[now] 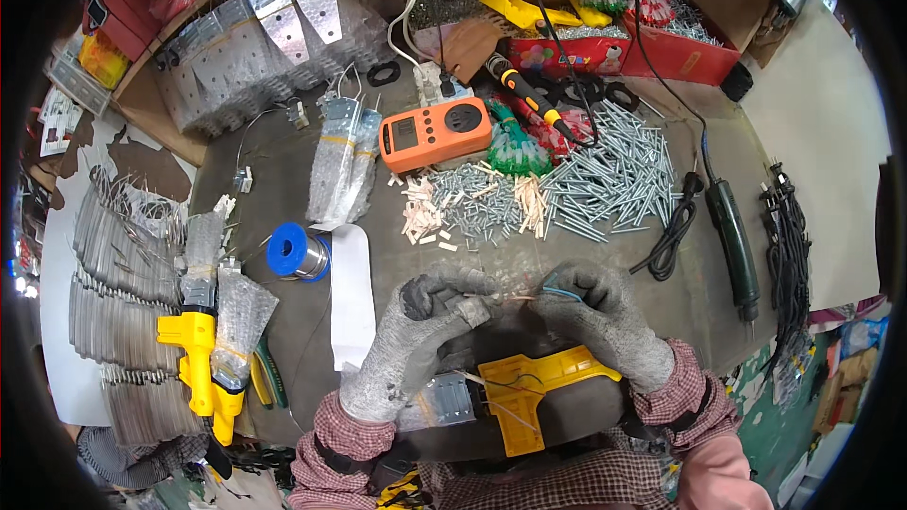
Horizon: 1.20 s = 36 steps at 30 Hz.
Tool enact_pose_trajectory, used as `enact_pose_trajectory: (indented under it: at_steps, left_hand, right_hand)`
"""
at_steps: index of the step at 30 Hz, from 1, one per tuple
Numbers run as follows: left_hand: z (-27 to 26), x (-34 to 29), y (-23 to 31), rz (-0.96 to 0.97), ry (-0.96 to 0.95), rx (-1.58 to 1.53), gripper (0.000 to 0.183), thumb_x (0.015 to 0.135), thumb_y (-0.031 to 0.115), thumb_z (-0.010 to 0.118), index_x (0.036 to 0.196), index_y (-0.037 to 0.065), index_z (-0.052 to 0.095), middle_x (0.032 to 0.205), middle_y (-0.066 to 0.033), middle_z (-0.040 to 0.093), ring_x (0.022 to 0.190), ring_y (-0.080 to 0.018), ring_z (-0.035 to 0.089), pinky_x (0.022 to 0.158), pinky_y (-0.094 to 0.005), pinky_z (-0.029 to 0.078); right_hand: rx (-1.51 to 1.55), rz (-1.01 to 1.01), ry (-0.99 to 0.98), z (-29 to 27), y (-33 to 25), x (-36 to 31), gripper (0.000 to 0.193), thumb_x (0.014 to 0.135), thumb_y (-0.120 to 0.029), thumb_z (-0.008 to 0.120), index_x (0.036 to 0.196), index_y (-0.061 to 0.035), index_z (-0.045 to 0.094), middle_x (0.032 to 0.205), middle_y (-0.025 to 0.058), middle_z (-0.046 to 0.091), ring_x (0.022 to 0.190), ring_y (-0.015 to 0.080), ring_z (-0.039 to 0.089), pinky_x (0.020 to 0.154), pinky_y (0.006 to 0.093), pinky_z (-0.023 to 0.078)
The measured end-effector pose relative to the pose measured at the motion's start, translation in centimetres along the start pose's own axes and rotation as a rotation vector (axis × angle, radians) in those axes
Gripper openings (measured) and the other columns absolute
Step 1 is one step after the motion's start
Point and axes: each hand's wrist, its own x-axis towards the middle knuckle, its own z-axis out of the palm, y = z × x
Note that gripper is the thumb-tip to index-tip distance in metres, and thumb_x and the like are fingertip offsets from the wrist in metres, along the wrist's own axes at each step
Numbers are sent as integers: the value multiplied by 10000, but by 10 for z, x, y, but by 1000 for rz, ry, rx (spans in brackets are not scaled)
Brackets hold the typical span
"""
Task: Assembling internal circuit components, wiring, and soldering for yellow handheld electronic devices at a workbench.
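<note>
Both my hands wear grey work gloves and are raised close together over the near middle of the table. My right hand [605,321] pinches a thin blue wire [564,293] that loops out at its fingertips. A short reddish wire end [518,299] shows in the gap between the hands. My left hand [430,321] has its fingers closed, and what they hold is hidden. Below the hands lies an open yellow plastic handle shell [510,406] with thin wires across it. Beside it, partly under my left hand, is a metal plate part [442,403] in bubble wrap.
A solder spool [300,253] and a white paper strip [351,293] lie left. Beyond are an orange meter [435,135], small screws [472,198] and long screws [614,170]. A dark electric screwdriver [732,246] lies right. Far left are a yellow-handled tool [194,359] and pliers [271,373].
</note>
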Motion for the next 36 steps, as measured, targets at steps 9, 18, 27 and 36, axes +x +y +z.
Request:
enact_pose_trajectory:
  at_steps: [9, 18, 27, 36]
  left_hand:
    - [-4, -2, -2, -31, -12, 88, 285, 903, -2, 650, 1185, -17, 612, 1074, -110, 685, 992, -192, 665, 919, -326, 542]
    - [1, -2, 6, -102, 21, 83, 262, 910, 34, 674, 1162, -18, 624, 1015, -98, 691, 935, -174, 677, 852, -315, 567]
    - [1, 0, -1, -32, 12, 65, 234, 920, 42, 697, 1143, 0, 639, 1017, -73, 695, 944, -144, 671, 870, -288, 557]
    - [8, -3, 0, 77, 28, 408, 249, 963, 37, 668, 1197, -43, 636, 1074, -121, 720, 1005, -130, 682, 899, -258, 550]
  right_hand:
    - [53, -43, -43, 2, 4, 0, 164, 1008, -120, 635, 1136, -20, 612, 1018, 26, 682, 916, 59, 632, 757, 213, 529]
    - [-167, -83, 28, 1, 4, 3, 184, 961, -162, 714, 1061, -27, 639, 852, 8, 683, 755, 44, 630, 633, 206, 507]
    - [-106, -77, 54, 4, 5, 3, 189, 944, -200, 738, 1000, -37, 662, 792, 4, 673, 706, 47, 633, 582, 215, 492]
    - [-243, -126, 42, 1, 7, 5, 182, 938, -187, 739, 1023, -35, 685, 838, -13, 690, 739, 32, 616, 618, 223, 499]
